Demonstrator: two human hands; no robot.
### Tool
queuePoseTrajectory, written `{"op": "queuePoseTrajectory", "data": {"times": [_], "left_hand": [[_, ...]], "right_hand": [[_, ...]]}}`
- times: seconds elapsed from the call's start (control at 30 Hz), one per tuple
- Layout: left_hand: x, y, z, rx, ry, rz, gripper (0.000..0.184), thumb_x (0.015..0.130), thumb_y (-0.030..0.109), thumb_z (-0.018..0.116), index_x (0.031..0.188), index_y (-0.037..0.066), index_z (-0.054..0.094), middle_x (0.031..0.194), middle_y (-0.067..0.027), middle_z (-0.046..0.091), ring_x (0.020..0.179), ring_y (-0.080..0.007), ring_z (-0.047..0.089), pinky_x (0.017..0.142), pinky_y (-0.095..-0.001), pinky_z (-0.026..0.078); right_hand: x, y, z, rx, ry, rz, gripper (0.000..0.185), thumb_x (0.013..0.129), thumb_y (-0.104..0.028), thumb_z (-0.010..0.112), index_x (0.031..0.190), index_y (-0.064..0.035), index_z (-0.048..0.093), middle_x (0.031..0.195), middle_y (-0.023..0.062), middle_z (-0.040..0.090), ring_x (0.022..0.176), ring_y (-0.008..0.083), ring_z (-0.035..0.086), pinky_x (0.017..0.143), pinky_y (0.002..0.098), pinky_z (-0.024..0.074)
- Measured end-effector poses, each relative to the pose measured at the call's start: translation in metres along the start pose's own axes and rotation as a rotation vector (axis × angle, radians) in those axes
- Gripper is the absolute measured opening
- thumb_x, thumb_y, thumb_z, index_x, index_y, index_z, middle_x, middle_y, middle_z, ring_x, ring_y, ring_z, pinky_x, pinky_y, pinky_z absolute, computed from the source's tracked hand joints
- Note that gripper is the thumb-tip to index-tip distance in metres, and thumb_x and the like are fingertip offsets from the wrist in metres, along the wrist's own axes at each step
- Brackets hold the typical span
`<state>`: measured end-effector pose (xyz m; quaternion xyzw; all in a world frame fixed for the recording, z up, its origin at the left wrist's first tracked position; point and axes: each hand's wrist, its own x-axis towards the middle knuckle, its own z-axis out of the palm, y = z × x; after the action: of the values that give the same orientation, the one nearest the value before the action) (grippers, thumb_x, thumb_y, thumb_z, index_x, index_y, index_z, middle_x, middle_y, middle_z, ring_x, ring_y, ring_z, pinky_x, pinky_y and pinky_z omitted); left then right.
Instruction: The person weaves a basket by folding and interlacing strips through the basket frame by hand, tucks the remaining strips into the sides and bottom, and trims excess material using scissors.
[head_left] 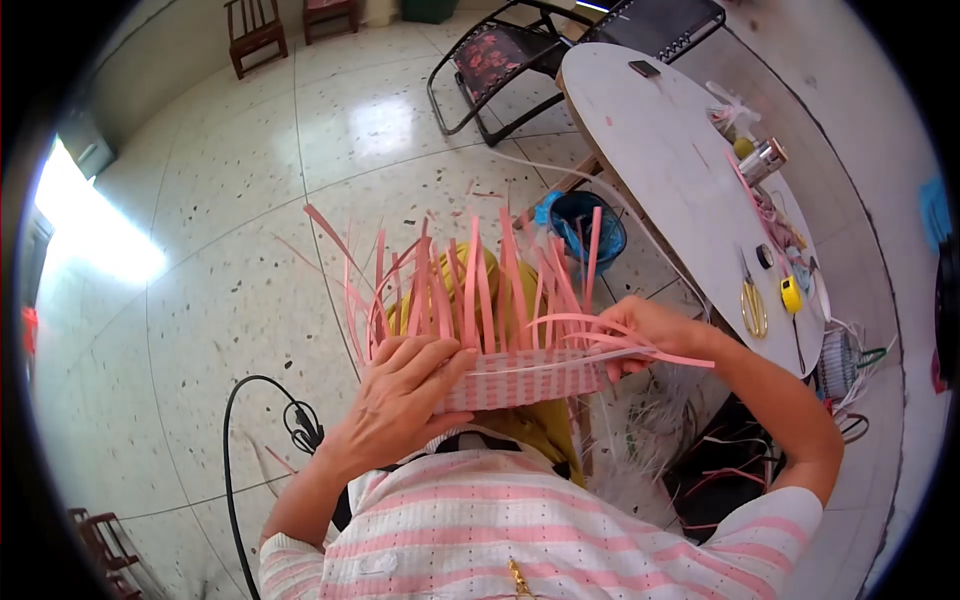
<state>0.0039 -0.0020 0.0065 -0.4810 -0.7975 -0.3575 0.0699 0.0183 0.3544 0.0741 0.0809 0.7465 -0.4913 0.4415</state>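
A partly woven basket (520, 385) of pink and white strips rests across my lap, its long pink strips (475, 290) standing up loose from the woven wall. My left hand (415, 385) grips the wall at its left end, fingers over the top edge and thumb on the near side. At the right end, my right hand (640, 330) is closed around the corner and some pink strips. A thin white strip (560, 362) runs along the top of the wall toward my right hand. The fingertips of my right hand are partly hidden.
A white oval table (650, 130) at right holds scissors (752, 305), a yellow tape measure (791, 294) and a phone (644, 68). Beside it stand a blue-lined bin (590, 225) and a folding chair (500, 60). Loose clear strips (650, 430) lie at my right; a black cable (232, 450) at left.
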Motion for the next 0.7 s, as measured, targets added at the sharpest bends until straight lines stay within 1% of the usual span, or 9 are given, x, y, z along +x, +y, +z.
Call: {"op": "queuePoseTrajectory", "data": {"times": [0.07, 0.1, 0.13, 0.2, 0.23, 0.27, 0.37, 0.57, 0.7], "left_hand": [[0.001, 0.001, 0.000, -0.006, -0.036, -0.003, 0.064, 0.073, 0.019, 0.085, 0.131, 0.003, 0.060, 0.126, -0.0117, 0.059, 0.116, -0.0306, 0.057, 0.099, -0.0439, 0.042], [0.002, 0.001, 0.000, -0.005, -0.039, -0.005, 0.064, 0.073, 0.019, 0.085, 0.131, 0.003, 0.060, 0.126, -0.0117, 0.059, 0.116, -0.0306, 0.057, 0.099, -0.0439, 0.042], [0.004, 0.001, -0.001, -0.021, -0.049, -0.031, 0.066, 0.073, 0.017, 0.085, 0.131, 0.003, 0.059, 0.125, -0.0115, 0.058, 0.116, -0.0305, 0.056, 0.100, -0.0440, 0.042], [0.005, 0.000, -0.002, -0.033, -0.062, -0.057, 0.067, 0.072, 0.015, 0.086, 0.132, 0.004, 0.059, 0.125, -0.0113, 0.058, 0.116, -0.0304, 0.056, 0.101, -0.0442, 0.041], [0.006, 0.000, -0.001, -0.051, -0.065, -0.070, 0.070, 0.068, 0.016, 0.088, 0.132, 0.006, 0.060, 0.125, -0.0096, 0.058, 0.116, -0.0306, 0.055, 0.101, -0.0442, 0.042], [0.006, 0.000, -0.001, -0.068, -0.068, -0.082, 0.073, 0.065, 0.017, 0.091, 0.132, 0.009, 0.062, 0.125, -0.0080, 0.059, 0.116, -0.0309, 0.055, 0.102, -0.0443, 0.043], [0.008, 0.002, -0.002, -0.094, -0.097, -0.075, 0.072, 0.066, 0.016, 0.090, 0.131, 0.009, 0.062, 0.125, -0.0075, 0.059, 0.116, -0.0308, 0.055, 0.102, -0.0440, 0.043], [0.008, 0.001, -0.002, -0.045, -0.081, -0.085, 0.071, 0.065, 0.017, 0.091, 0.130, 0.010, 0.062, 0.123, -0.0074, 0.058, 0.114, -0.0302, 0.055, 0.101, -0.0438, 0.043], [0.007, -0.002, -0.001, -0.046, -0.099, -0.091, 0.070, 0.066, 0.017, 0.090, 0.130, 0.010, 0.062, 0.125, -0.0074, 0.058, 0.117, -0.0305, 0.054, 0.101, -0.0439, 0.042]], "right_hand": [[-0.002, 0.014, 0.004, -0.080, 0.098, -0.060, 0.022, 0.096, -0.018, 0.065, 0.113, -0.0065, 0.073, 0.079, 0.0025, 0.072, 0.064, 0.0082, 0.063, 0.058, 0.0224, 0.0490], [-0.002, 0.014, 0.013, -0.137, 0.194, -0.096, 0.026, 0.092, -0.016, 0.070, 0.115, -0.0041, 0.071, 0.097, 0.0094, 0.072, 0.081, 0.0162, 0.068, 0.072, 0.0283, 0.0550], [0.000, 0.012, 0.020, -0.133, 0.191, -0.099, 0.026, 0.092, -0.016, 0.070, 0.115, -0.0041, 0.071, 0.097, 0.0094, 0.072, 0.081, 0.0162, 0.068, 0.072, 0.0283, 0.0550], [0.004, 0.008, 0.035, -0.894, 0.565, -0.951, 0.042, 0.084, -0.016, 0.078, 0.121, -0.0012, 0.064, 0.103, 0.0138, 0.066, 0.094, 0.0277, 0.065, 0.083, 0.0381, 0.0539], [0.005, 0.008, 0.046, -0.809, 0.545, -0.930, 0.060, 0.075, -0.017, 0.085, 0.129, -0.0047, 0.060, 0.118, 0.0161, 0.058, 0.111, 0.0354, 0.058, 0.097, 0.0426, 0.0487], [0.007, 0.004, 0.057, -0.806, 0.544, -0.936, 0.060, 0.075, -0.017, 0.085, 0.129, -0.0047, 0.060, 0.118, 0.0161, 0.058, 0.111, 0.0354, 0.058, 0.097, 0.0426, 0.0487], [0.009, -0.008, 0.077, -0.787, 0.582, -0.885, 0.074, 0.062, -0.019, 0.094, 0.127, -0.0049, 0.062, 0.124, 0.0133, 0.053, 0.115, 0.0337, 0.055, 0.101, 0.0435, 0.0457], [0.026, 0.002, 0.077, -0.762, 0.560, -0.917, 0.073, 0.058, -0.019, 0.096, 0.123, -0.0071, 0.065, 0.122, 0.0137, 0.053, 0.116, 0.0332, 0.055, 0.100, 0.0431, 0.0458], [0.028, 0.008, 0.074, -0.721, 0.531, -0.913, 0.070, 0.059, -0.016, 0.095, 0.122, -0.0085, 0.066, 0.123, 0.0149, 0.053, 0.117, 0.0344, 0.054, 0.101, 0.0426, 0.0454]]}}
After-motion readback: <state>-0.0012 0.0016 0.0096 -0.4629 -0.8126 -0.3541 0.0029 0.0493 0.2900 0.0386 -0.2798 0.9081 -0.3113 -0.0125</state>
